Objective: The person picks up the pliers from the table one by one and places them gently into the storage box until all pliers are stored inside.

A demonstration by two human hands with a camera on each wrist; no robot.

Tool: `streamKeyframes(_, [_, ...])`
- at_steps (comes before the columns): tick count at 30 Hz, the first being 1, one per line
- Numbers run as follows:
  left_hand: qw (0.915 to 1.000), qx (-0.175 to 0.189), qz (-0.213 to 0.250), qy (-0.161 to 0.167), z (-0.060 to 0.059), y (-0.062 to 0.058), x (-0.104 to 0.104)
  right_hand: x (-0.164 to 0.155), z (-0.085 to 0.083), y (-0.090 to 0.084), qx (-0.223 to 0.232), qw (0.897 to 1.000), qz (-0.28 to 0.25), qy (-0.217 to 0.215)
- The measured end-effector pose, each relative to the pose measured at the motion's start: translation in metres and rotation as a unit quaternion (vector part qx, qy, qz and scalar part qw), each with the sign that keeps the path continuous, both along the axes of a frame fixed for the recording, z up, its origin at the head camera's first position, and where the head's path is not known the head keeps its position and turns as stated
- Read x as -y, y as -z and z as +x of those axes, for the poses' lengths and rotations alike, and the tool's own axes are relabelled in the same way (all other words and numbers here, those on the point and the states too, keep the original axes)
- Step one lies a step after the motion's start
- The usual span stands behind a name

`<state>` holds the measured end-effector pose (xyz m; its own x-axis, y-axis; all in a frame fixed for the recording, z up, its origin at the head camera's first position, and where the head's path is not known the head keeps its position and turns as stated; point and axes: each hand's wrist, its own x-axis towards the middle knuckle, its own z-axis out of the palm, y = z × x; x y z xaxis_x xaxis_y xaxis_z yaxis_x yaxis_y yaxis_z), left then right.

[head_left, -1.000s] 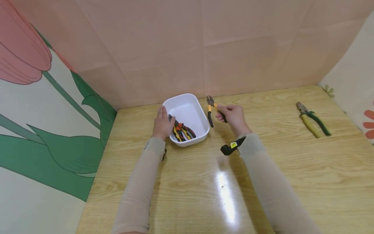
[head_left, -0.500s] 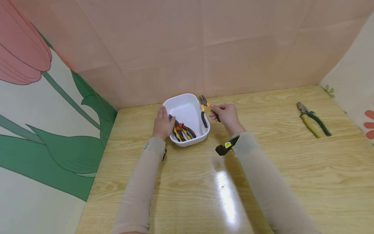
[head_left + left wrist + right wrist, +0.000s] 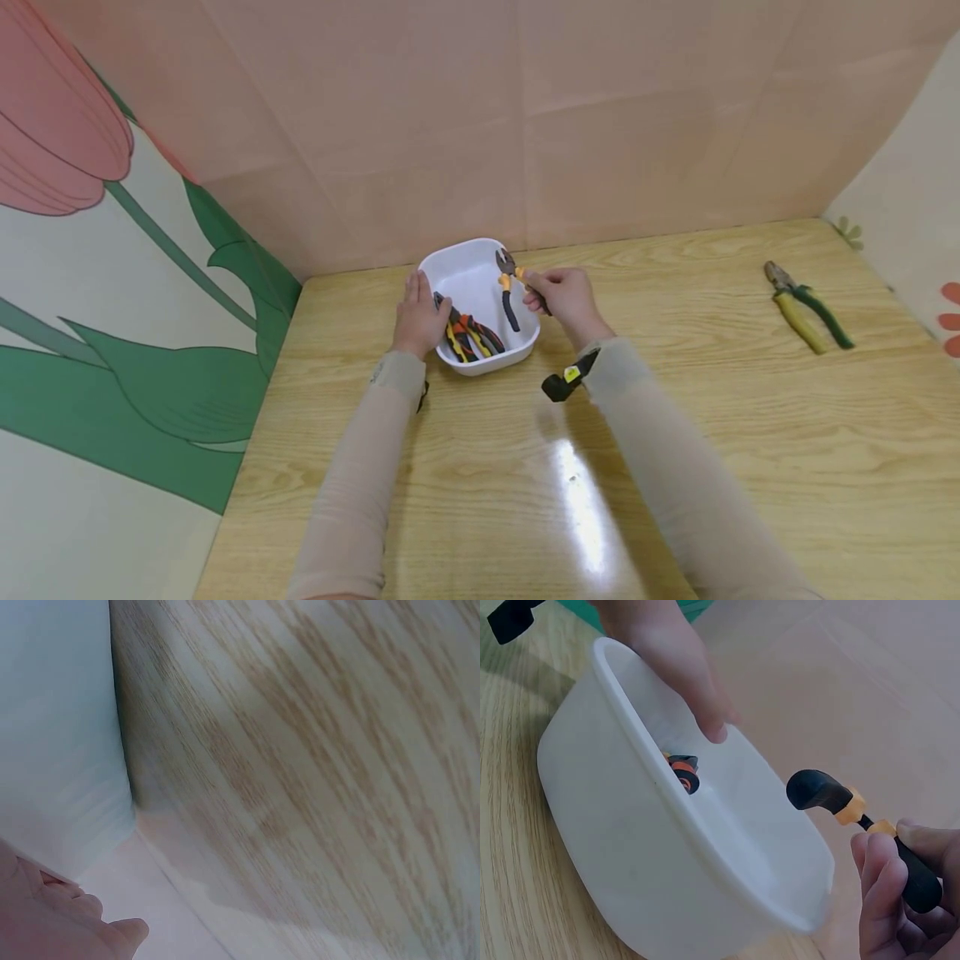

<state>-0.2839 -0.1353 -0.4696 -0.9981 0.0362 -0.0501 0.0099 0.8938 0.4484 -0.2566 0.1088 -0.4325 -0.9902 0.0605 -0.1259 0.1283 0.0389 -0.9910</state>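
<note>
My left hand (image 3: 420, 321) grips the left wall of a white plastic tub (image 3: 491, 365), its thumb over the rim. Inside the tub lie pliers (image 3: 467, 323) with red, yellow and black handles; they overlap, so their number is hard to tell. My right hand (image 3: 564, 298) pinches one handle of a pair of combination pliers (image 3: 511, 310) with black and orange grips. These pliers are spread apart, head away from me, above the tub's right side. In the right wrist view, the held pliers (image 3: 821, 791) are apart from the tub's rim.
Another pair of pliers (image 3: 797, 321), with one yellow and one green handle, lies spread on the wooden table (image 3: 465, 483) at the right. A pink covered wall (image 3: 420, 125) rises right behind the tub. A wall with flower pictures (image 3: 142, 375) borders the table's left side.
My right hand has moved left with the black and orange pliers, from beside the tub to above its right side. My left hand and the tub have stayed in place.
</note>
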Motion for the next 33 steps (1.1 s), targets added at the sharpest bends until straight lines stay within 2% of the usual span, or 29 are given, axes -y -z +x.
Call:
streamKeyframes(7, [1.0000,0.005,-0.002,0.001,-0.001,0.001,0.001,0.006,-0.002,0.003,-0.001,1.000,-0.011,-0.004])
streamKeyframes(17, [1.0000,0.004,0.005,0.001,-0.002,0.004,0.003,0.016,-0.008,0.002,0.014,1.000,0.012,-0.013])
streamKeyframes(33, [1.0000,0.002,0.004,-0.006,-0.005,0.006,0.001,0.030,-0.013,0.003,0.006,0.999,0.025,-0.023])
